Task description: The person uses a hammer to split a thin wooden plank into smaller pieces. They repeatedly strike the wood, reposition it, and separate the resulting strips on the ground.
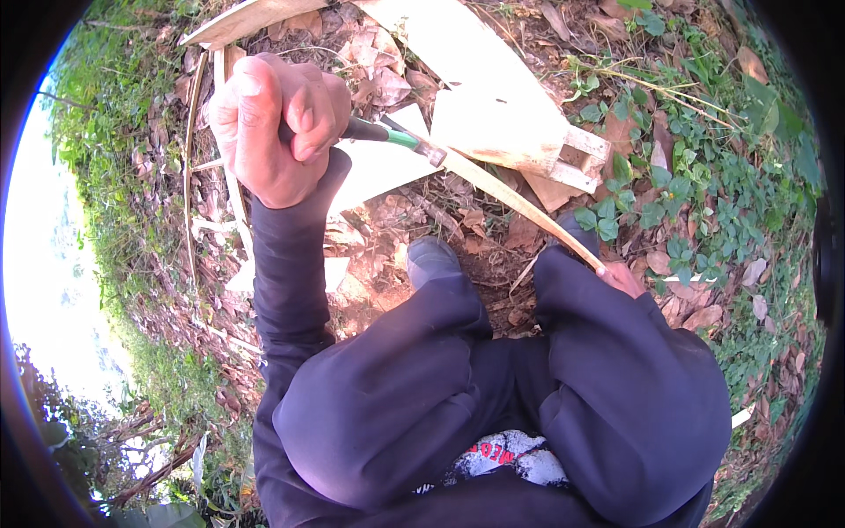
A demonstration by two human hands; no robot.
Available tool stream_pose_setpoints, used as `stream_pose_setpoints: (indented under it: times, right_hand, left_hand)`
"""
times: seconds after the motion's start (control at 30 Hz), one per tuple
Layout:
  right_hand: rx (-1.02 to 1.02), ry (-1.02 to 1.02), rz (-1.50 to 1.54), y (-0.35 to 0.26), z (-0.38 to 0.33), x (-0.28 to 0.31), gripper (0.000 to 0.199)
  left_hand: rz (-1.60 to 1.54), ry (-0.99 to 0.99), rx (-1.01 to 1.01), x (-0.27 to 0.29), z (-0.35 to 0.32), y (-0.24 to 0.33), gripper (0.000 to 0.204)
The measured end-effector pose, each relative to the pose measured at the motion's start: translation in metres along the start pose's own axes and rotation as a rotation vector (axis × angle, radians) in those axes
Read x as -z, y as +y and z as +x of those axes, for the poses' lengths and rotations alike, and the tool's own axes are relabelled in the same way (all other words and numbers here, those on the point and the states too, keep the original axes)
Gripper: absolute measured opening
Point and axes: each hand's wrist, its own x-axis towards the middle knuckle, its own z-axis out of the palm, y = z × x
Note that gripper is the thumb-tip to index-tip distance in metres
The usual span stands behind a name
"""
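Observation:
My left hand [273, 123] is raised at the upper left, its fist closed around the dark handle of a knife [387, 135] with a green band and a metal collar. From that collar a long pale bamboo strip [519, 207] runs down to the right. My right hand [621, 278] grips the strip's lower end; only its fingers show past my dark-sleeved knee. The knife's blade is not clearly visible against the strip. I am squatting, with one grey shoe [431, 260] showing between my knees.
Pale split bamboo pieces [493, 106] and thin slats [233, 189] lie on bare earth with dry leaves ahead of me. Green creeping plants [704, 194] cover the ground at the right. Grass and a slope edge lie at the left.

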Motion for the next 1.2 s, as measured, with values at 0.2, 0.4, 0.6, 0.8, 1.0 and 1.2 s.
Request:
stream_pose_setpoints:
  times: [0.2, 0.4, 0.6, 0.8, 1.0, 1.2]
  right_hand:
    - [0.011, -0.019, -0.015, 0.007, 0.005, 0.004, 0.064]
    - [-0.001, 0.046, -0.149, 0.031, -0.010, 0.003, 0.051]
    - [-0.066, 0.071, -0.225, -0.050, -0.087, -0.020, 0.046]
    - [-0.050, 0.073, -0.294, -0.141, -0.148, -0.026, 0.041]
    - [0.033, 0.114, -0.361, -0.202, -0.147, -0.018, 0.037]
    - [0.164, 0.141, -0.438, -0.258, -0.126, -0.005, 0.033]
  left_hand:
    - [0.070, -0.015, -0.052, -0.017, -0.015, 0.000, 0.033]
    - [-0.180, -0.392, 0.227, -0.036, -0.010, 0.013, 0.031]
    - [-0.183, -0.849, 0.281, -0.049, 0.002, 0.034, 0.031]
    - [-0.151, -0.894, 0.360, -0.086, -0.016, 0.064, 0.026]
    - [-0.117, -0.951, 0.378, -0.098, -0.017, 0.071, 0.024]
    - [-0.043, -0.930, 0.341, -0.105, -0.021, 0.079, 0.021]
